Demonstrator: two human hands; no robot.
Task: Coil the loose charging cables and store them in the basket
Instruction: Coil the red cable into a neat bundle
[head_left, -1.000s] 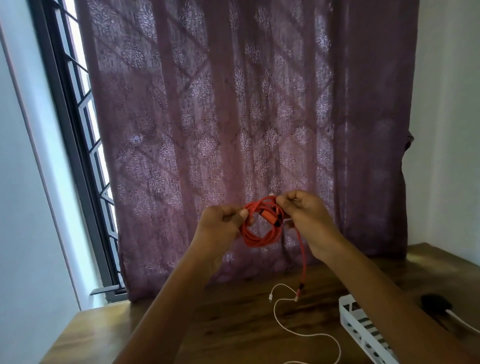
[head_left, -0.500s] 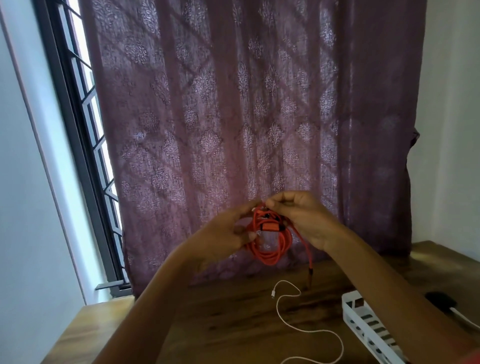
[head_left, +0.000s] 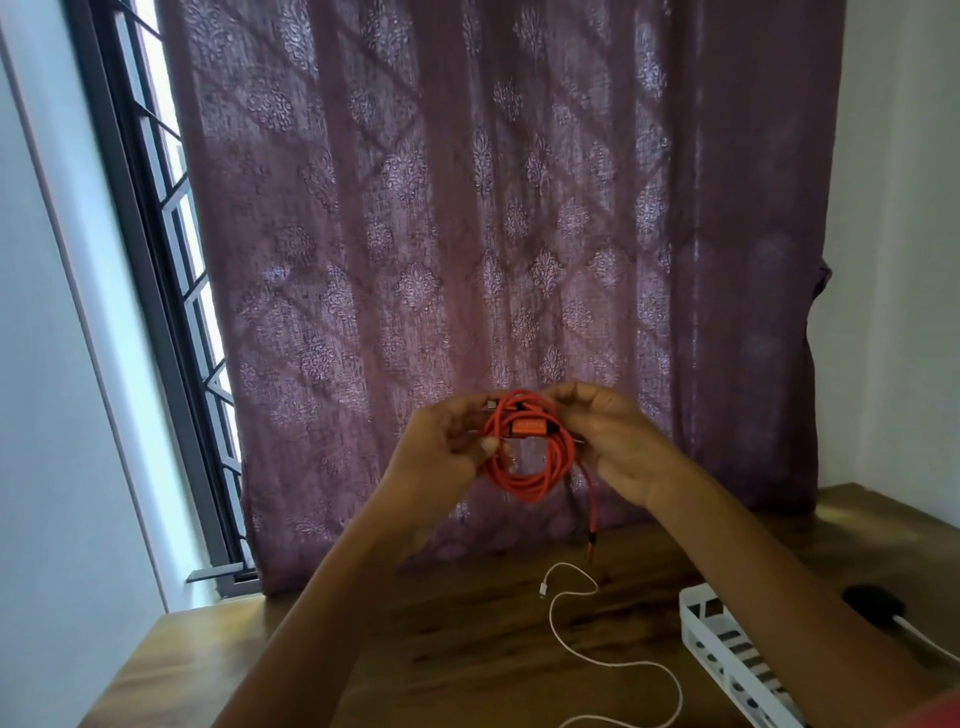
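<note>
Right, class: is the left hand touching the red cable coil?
Touching. The head view shows the left hand gripping the red cable coil, thumb pressed on its loops.

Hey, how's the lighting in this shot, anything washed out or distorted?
Head view: backlit through the curtain, grille shadows across it; the window at left is blown out; the left hand, right hand and red cable are shaded but readable; the window frame leans, likely lens distortion.

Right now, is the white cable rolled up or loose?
Loose. The white cable lies in open, wavy bends on the table, not wound up.
</note>
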